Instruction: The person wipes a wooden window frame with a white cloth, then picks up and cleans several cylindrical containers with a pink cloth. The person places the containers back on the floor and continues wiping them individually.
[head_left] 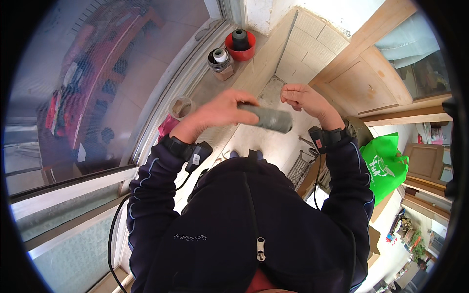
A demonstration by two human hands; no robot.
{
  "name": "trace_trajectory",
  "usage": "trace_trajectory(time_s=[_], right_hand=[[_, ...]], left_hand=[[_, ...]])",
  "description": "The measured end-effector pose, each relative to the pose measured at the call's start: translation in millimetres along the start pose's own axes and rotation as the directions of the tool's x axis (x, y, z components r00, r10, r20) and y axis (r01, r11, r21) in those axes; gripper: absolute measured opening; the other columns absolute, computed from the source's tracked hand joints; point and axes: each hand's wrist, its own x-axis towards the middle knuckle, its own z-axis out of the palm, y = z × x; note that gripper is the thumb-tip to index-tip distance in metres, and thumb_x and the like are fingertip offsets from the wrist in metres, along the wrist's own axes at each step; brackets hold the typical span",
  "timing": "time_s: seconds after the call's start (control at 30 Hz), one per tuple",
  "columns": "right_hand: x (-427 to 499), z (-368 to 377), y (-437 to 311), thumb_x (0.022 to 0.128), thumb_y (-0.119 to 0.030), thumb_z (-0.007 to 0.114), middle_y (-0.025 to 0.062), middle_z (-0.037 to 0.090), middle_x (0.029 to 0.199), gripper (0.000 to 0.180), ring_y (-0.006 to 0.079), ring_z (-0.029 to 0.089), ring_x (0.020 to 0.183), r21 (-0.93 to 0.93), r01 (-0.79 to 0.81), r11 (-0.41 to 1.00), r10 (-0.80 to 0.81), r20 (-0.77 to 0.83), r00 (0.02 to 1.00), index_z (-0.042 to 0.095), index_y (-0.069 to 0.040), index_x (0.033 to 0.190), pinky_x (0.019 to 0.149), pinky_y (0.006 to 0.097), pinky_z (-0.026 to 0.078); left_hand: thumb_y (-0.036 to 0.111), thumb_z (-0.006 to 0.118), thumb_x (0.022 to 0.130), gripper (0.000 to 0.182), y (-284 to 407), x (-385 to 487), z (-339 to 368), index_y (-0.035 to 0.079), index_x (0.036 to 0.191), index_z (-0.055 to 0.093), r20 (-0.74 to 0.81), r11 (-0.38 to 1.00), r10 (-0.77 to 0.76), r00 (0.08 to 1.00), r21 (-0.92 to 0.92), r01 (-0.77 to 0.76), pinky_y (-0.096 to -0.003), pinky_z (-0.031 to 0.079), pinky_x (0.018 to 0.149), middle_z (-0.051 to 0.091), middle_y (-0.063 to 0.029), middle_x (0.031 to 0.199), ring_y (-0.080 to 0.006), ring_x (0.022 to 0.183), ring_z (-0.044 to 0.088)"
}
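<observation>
My left hand (227, 110) grips one end of a grey-green cylinder (271, 118), thumb on the near side and fingers over the far side. The cylinder is blurred, tilted down to the right, and looks like a thread spool, though its kind is not certain. To its upper right, apart from it, my right hand (304, 99) is raised with the thumb and fingertips drawn together. Nothing shows between those fingertips; something as thin as a thread could not be made out. Both wrists wear black straps with small cabled boxes.
On the windowsill stand a red bowl (246, 55) with a dark thread cone (240, 39), a jar (222, 69) with a white spool (220, 55), and a clear plastic container (181, 107). A green bag (384, 164) is right of my right arm; a metal rack (301, 164) is below.
</observation>
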Motion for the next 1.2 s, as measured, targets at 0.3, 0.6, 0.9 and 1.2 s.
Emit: trace_trajectory(time_s=[0.3, 0.6, 0.9, 1.2], right_hand=[[-7.8, 19.8, -18.6, 0.092, -0.021, 0.052, -0.0065, 0.043, 0.064, 0.018, 0.0035, 0.036, 0.057, -0.133, 0.172, 0.976, -0.189, -0.126, 0.974, 0.059, -0.008, 0.081, 0.051, 0.0197, 0.03], [-65.0, -8.3, -60.6, 0.095, -0.02, 0.049, -0.0055, 0.049, 0.069, 0.021, 0.0041, 0.038, 0.061, -0.187, 0.27, 0.945, -0.31, -0.238, 0.92, 0.061, -0.005, 0.088, 0.057, 0.0194, 0.033], [-75.0, -61.4, 33.9, 0.096, -0.023, 0.052, -0.0053, 0.048, 0.069, 0.022, 0.0051, 0.043, 0.065, -0.219, 0.153, 0.964, -0.215, -0.296, 0.931, 0.059, -0.007, 0.083, 0.062, 0.0199, 0.036], [-76.7, -122.4, 161.0, 0.087, -0.021, 0.059, -0.0052, 0.055, 0.072, 0.018, 0.0058, 0.049, 0.068, -0.056, -0.043, 0.997, 0.007, -0.53, 0.848, 0.066, -0.006, 0.082, 0.063, 0.0215, 0.04]], left_hand=[[0.014, 0.072, 0.069, 0.038, -3.3, 23.5, 32.4, 0.0, 0.103, 0.06, -0.425, 0.788, 0.406, 0.809, 0.611, -0.074, -0.0385, 0.05, 0.069, 0.054, -0.0154, 0.096, -0.0338, 0.083, 0.06], [0.007, 0.075, 0.068, 0.044, 29.7, 45.4, 49.2, -0.002, 0.109, 0.059, -0.359, 0.564, 0.767, 0.532, 0.772, -0.292, -0.0351, 0.051, 0.071, 0.054, -0.0149, 0.102, -0.0292, 0.085, 0.06], [0.009, 0.071, 0.071, 0.045, 11.0, 56.0, 57.9, -0.002, 0.112, 0.055, -0.303, 0.516, 0.777, 0.552, 0.808, -0.283, -0.0362, 0.051, 0.068, 0.053, -0.0153, 0.101, -0.0303, 0.08, 0.059], [0.009, 0.07, 0.072, 0.043, -10.0, 45.9, 58.3, -0.002, 0.111, 0.056, -0.334, 0.565, 0.724, 0.603, 0.788, -0.243, -0.0363, 0.05, 0.067, 0.052, -0.0142, 0.097, -0.0296, 0.08, 0.057]])
